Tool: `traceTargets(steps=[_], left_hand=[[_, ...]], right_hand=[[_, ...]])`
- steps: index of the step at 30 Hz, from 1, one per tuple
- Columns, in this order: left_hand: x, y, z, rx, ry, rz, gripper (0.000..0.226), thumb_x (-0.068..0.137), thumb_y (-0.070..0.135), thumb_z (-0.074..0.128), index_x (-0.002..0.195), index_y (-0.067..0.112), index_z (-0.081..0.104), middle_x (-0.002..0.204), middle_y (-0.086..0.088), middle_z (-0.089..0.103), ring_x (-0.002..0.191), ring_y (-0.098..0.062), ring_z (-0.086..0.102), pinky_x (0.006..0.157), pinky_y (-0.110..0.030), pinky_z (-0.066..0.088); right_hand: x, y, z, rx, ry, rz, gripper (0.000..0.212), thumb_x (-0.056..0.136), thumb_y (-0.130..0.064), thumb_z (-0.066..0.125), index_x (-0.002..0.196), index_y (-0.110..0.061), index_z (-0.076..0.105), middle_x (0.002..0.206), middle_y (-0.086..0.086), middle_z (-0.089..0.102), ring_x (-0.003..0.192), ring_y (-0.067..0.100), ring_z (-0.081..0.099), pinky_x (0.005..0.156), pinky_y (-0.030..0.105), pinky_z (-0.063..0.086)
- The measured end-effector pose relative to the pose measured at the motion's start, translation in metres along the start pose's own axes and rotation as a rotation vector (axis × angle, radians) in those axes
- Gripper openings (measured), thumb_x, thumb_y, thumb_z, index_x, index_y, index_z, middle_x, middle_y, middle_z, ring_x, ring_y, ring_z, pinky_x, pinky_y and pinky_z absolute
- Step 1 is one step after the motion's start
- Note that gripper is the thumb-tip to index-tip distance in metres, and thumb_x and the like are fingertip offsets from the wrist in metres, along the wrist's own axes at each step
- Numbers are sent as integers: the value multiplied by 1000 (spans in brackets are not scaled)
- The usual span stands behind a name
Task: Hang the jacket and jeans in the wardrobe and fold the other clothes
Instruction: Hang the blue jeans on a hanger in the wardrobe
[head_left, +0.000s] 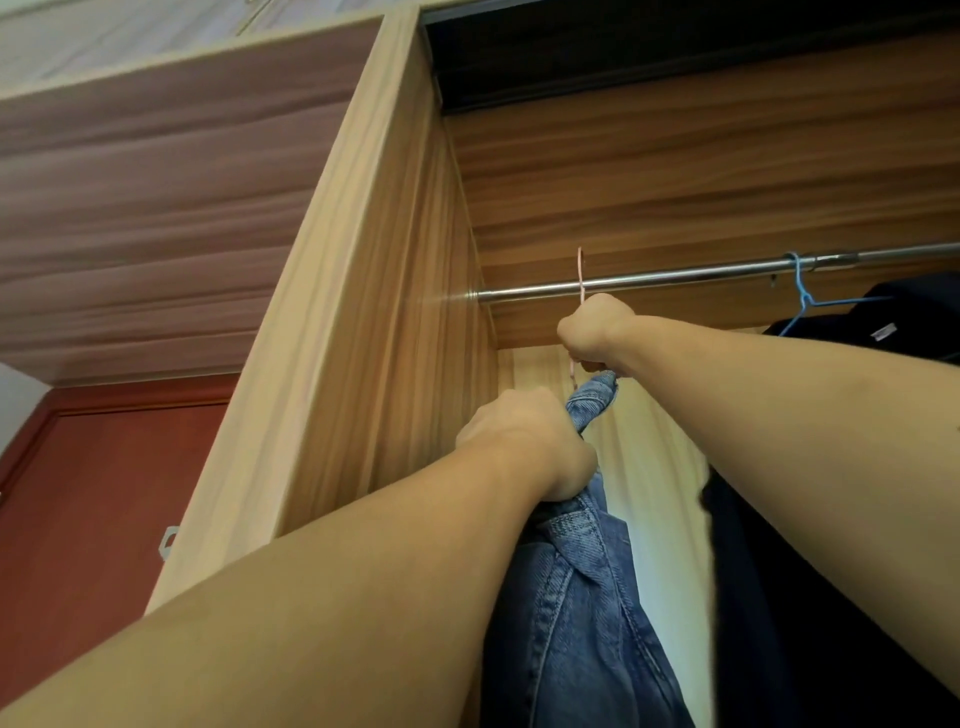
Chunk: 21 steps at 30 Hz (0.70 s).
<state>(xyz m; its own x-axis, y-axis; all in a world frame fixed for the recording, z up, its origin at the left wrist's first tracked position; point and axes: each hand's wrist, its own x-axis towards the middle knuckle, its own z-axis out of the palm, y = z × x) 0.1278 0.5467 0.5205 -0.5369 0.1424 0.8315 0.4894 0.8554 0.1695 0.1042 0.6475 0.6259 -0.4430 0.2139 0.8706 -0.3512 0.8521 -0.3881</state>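
Blue denim jeans (576, 613) hang on a thin pink hanger (580, 273) whose hook sits over the metal wardrobe rail (675, 277) near its left end. My right hand (595, 332) is closed around the hanger's neck just below the rail. My left hand (524, 441) grips the bunched top of the jeans lower down. Most of the hanger's body is hidden by my right hand and the denim.
A dark jacket (883, 322) hangs on a blue hanger (802, 293) further right on the rail. The wardrobe's wooden side panel (363, 312) stands close on the left. A red-brown door (88, 519) lies beyond it at lower left.
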Motion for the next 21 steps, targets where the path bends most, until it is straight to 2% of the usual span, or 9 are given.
traceTargets(steps=[2,6,10,13,15,18,21], left_hand=[[0,0,0,-7,8,2,21,86,25,58,72,16,45,75,-3,50,60,-22,49,56,-28,44],[-1,1,-3,-6,19,12,23,86,26,58,71,17,44,74,-2,49,62,-21,48,58,-28,42],[-4,3,-5,-20,3,22,22,87,26,55,71,17,43,74,-2,50,62,-22,49,61,-30,45],[-6,4,-3,-19,-4,34,23,88,26,54,71,17,42,74,-3,49,60,-20,47,61,-30,43],[-8,4,-3,-32,-10,39,22,88,26,54,72,16,42,74,-3,49,62,-22,49,61,-30,44],[-13,4,3,-47,-18,43,21,87,29,55,73,16,47,75,-3,53,65,-23,52,61,-30,43],[-24,5,17,-83,-66,56,15,83,29,59,79,15,56,81,-6,61,74,-27,60,61,-30,47]], right_hand=[[4,15,-3,66,42,12,23,92,-10,43,98,4,61,79,15,59,57,23,50,46,25,37],[-5,49,-9,135,138,23,18,89,-12,46,79,-2,57,76,12,61,63,25,54,47,24,35],[-15,75,-3,309,-52,239,9,91,-7,50,83,-4,54,66,8,53,50,17,46,45,20,36],[-28,92,2,382,-54,256,21,95,-20,57,79,-8,51,65,7,46,50,18,42,44,24,33],[-43,107,5,413,-92,271,24,95,-24,59,78,-9,52,57,5,46,47,16,42,43,23,35],[-70,128,4,506,-290,454,12,94,-19,60,90,-10,54,48,0,49,42,11,43,37,16,36],[-93,147,-1,508,-353,563,13,94,-18,57,86,-13,48,55,-1,39,34,8,28,32,13,22]])
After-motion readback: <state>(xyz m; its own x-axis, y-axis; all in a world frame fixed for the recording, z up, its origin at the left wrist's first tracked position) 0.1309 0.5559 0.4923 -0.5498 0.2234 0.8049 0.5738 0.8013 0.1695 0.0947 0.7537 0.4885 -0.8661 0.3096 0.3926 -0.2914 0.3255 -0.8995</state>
